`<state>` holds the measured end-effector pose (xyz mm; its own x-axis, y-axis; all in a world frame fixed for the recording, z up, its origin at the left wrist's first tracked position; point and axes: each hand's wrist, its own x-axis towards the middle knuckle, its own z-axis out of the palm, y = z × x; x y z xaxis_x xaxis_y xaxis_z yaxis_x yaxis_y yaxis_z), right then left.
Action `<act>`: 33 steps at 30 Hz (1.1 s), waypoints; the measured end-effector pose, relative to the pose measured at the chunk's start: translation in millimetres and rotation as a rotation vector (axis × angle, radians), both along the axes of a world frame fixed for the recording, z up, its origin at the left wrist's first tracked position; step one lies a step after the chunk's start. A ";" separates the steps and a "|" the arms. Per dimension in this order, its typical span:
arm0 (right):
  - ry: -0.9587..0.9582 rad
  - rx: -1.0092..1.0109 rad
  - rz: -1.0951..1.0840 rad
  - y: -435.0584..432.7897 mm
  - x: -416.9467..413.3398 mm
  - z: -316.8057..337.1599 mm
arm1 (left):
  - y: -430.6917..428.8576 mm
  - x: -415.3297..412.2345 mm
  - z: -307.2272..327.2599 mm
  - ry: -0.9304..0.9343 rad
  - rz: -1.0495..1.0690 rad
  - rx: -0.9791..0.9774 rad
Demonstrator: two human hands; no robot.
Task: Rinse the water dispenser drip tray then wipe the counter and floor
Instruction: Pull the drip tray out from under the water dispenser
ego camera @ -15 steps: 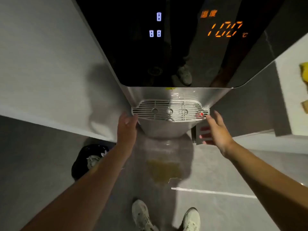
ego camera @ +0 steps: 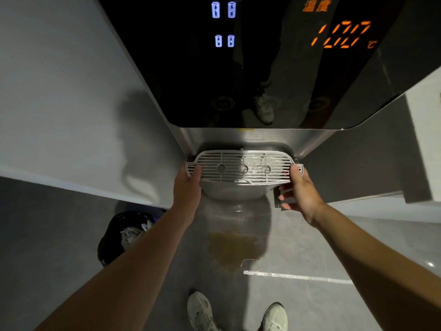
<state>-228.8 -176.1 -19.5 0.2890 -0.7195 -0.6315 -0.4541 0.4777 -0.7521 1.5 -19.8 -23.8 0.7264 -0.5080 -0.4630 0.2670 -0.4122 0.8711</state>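
Observation:
The grey slotted drip tray [ego camera: 243, 167] sits at the front of the water dispenser [ego camera: 238, 68], below its glossy black panel with lit icons and an orange temperature readout. My left hand [ego camera: 188, 187] grips the tray's left end, thumb on the grille. At the tray's right end my right hand [ego camera: 298, 189] holds on, thumb on top and fingers curled below. Water glints on the grille right of centre. A yellowish puddle [ego camera: 232, 249] lies on the grey floor beneath the tray.
A black waste bin [ego camera: 124, 235] with crumpled paper stands at the lower left by the white wall. A white counter [ego camera: 427, 144] edges the right side. My two white shoes [ego camera: 202, 311] stand below the puddle, near a white floor line [ego camera: 298, 276].
Both hands have closed in on the tray's ends and taken hold of it. The camera has come closer to the dispenser.

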 end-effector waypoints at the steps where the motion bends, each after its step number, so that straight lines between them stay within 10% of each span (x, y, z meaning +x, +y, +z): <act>1: -0.001 0.003 -0.007 5.0 -2.4 1.3 | 3.9 -2.3 1.8 0.029 0.008 -0.010; 33: -0.166 0.001 -0.514 243.7 -339.7 314.2 | 117.5 -275.4 320.1 0.154 -0.389 -0.106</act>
